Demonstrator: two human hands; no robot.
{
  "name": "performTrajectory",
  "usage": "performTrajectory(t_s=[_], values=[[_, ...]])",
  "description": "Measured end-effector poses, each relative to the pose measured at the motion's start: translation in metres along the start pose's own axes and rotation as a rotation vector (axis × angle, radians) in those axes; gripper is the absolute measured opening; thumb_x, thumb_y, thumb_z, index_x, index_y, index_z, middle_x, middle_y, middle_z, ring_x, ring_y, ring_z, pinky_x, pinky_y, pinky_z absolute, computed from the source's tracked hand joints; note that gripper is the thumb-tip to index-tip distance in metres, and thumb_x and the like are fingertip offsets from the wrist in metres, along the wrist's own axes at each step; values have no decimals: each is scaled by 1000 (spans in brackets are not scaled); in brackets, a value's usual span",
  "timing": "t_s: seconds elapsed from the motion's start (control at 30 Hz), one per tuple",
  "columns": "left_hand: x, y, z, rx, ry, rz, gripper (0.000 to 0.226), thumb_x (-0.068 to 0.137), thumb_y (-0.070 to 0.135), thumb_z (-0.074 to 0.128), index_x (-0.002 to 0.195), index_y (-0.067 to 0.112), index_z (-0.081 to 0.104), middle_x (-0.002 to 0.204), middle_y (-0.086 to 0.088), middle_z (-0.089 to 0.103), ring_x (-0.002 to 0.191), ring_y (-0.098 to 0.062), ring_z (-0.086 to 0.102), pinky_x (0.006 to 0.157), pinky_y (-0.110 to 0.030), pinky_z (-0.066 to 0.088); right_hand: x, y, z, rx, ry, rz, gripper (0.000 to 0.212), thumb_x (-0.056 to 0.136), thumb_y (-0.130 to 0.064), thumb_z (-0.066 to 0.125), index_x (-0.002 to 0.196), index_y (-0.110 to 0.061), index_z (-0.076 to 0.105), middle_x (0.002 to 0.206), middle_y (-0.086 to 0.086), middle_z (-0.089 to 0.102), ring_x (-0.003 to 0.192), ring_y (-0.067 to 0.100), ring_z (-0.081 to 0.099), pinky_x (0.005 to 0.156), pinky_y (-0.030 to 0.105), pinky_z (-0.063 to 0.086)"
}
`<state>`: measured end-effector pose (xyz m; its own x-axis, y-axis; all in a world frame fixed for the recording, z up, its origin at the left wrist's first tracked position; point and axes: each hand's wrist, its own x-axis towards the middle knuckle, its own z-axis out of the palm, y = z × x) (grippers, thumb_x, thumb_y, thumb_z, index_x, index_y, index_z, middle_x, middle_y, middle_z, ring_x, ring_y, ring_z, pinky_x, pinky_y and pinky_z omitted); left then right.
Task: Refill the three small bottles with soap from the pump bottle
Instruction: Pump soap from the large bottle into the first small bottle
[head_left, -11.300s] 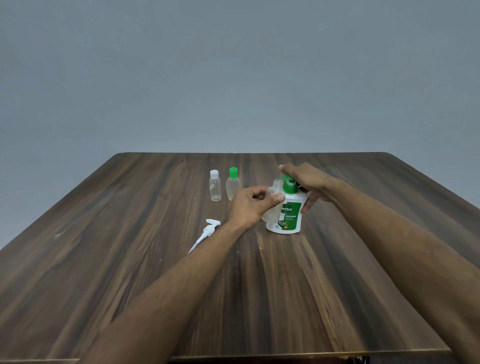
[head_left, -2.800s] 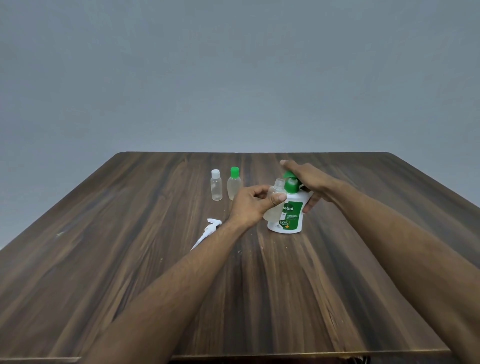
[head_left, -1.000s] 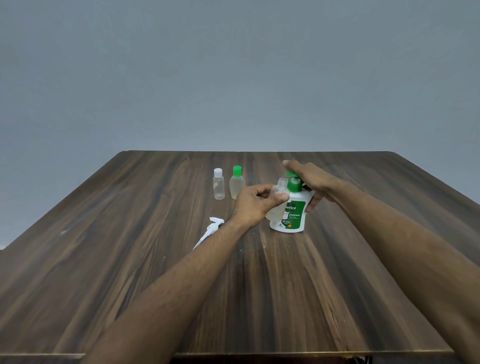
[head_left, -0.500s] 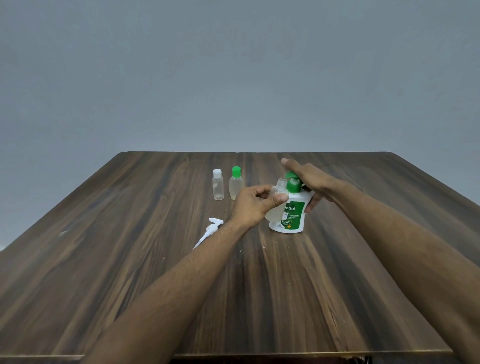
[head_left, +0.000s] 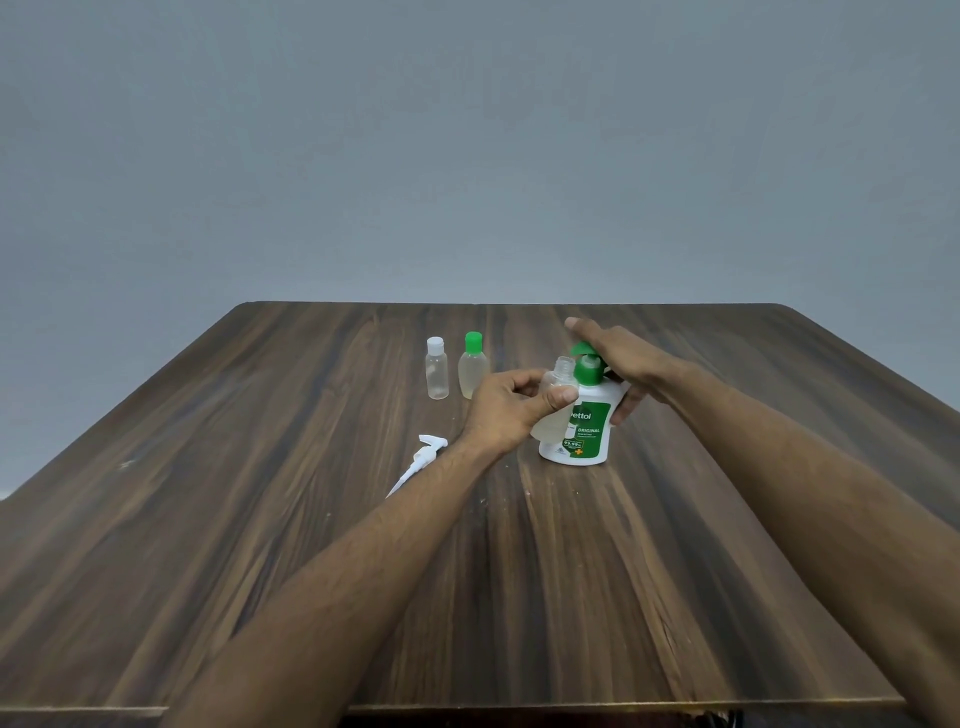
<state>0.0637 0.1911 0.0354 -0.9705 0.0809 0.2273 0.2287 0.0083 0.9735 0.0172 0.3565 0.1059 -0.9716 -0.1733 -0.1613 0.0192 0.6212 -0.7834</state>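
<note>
A white pump bottle (head_left: 584, 431) with a green label and green pump head stands on the wooden table (head_left: 311, 545). My right hand (head_left: 618, 358) lies over the pump head, fingers straight, thumb against the bottle's right side. My left hand (head_left: 511, 405) grips an uncapped clear small bottle (head_left: 556, 395), its open neck just under the green spout. Two more small bottles stand upright behind: one with a white cap (head_left: 436, 368) and one with a green cap (head_left: 472, 365).
A loose white pump sprayer top with its tube (head_left: 420, 460) lies on the table left of my left wrist. The table's near edge runs along the bottom of the view, with a grey wall behind the far edge.
Hardly anything differs: both hands keep the same hold on the small bottle and the pump head. The view shifts slightly.
</note>
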Motion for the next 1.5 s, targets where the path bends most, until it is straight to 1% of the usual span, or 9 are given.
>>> performTrajectory(t_s=[0.13, 0.37, 0.6, 0.7, 0.83, 1.0, 1.1, 1.3, 1.5], values=[[-1, 0, 1, -4, 8, 2, 24, 79, 27, 80, 99, 15, 75, 88, -1, 74, 81, -12, 68, 73, -29, 55, 1, 0, 0, -6, -6, 0, 64, 98, -66, 38, 93, -11, 70, 81, 12, 73, 67, 31, 73, 53, 43, 60], [0, 0, 0, 12, 5, -10, 24, 77, 32, 81, 97, 19, 76, 86, 4, 75, 81, -9, 70, 72, -27, 54, 3, -1, 1, -44, 7, -26, 57, 103, -50, 39, 89, -4, 68, 71, 15, 71, 57, 31, 72, 53, 50, 61], [-1, 1, 1, 3, 10, -17, 27, 77, 29, 81, 100, 16, 75, 88, 1, 75, 82, -12, 69, 74, -30, 55, 6, 2, 0, -27, 8, -13, 63, 99, -63, 36, 90, -10, 68, 62, 7, 72, 57, 28, 73, 49, 44, 59], [-2, 1, 1, 0, 6, -15, 24, 77, 29, 81, 98, 19, 75, 87, 2, 75, 83, -13, 70, 75, -33, 56, 7, 3, 0, -19, 8, -13, 67, 97, -68, 37, 91, -10, 70, 69, 9, 74, 59, 27, 74, 50, 42, 58], [-2, 1, 0, 2, 14, -25, 26, 76, 30, 81, 99, 18, 75, 88, 1, 75, 82, -13, 70, 75, -32, 55, 5, 3, 0, -14, -7, -22, 60, 99, -60, 39, 92, -9, 69, 70, 10, 73, 62, 31, 74, 54, 49, 61], [-3, 0, 1, 7, 16, -27, 26, 77, 30, 81, 99, 17, 76, 92, -1, 76, 85, -14, 71, 79, -37, 58, 4, 0, 1, -40, -3, -30, 57, 101, -52, 40, 90, -3, 68, 63, 10, 71, 57, 30, 72, 52, 47, 61], [-3, 1, 1, 6, 13, -26, 23, 78, 29, 81, 98, 18, 75, 89, 1, 75, 84, -14, 71, 80, -37, 58, 4, 1, 0, -42, -5, -32, 59, 101, -55, 40, 90, -4, 68, 61, 9, 71, 57, 30, 73, 53, 49, 62], [-4, 3, 2, 12, 13, -28, 25, 79, 25, 80, 101, 14, 75, 89, 0, 74, 82, -12, 69, 77, -33, 57, 6, 5, 0, -8, 17, -21, 66, 95, -70, 39, 93, -11, 69, 77, 11, 74, 61, 27, 74, 53, 45, 60], [-4, 3, 3, 7, 19, -38, 26, 79, 24, 80, 101, 12, 74, 89, -3, 74, 83, -15, 69, 81, -39, 57, 7, 4, 0, -17, 8, -24, 59, 100, -57, 39, 91, -7, 69, 66, 9, 72, 59, 31, 73, 51, 45, 60]])
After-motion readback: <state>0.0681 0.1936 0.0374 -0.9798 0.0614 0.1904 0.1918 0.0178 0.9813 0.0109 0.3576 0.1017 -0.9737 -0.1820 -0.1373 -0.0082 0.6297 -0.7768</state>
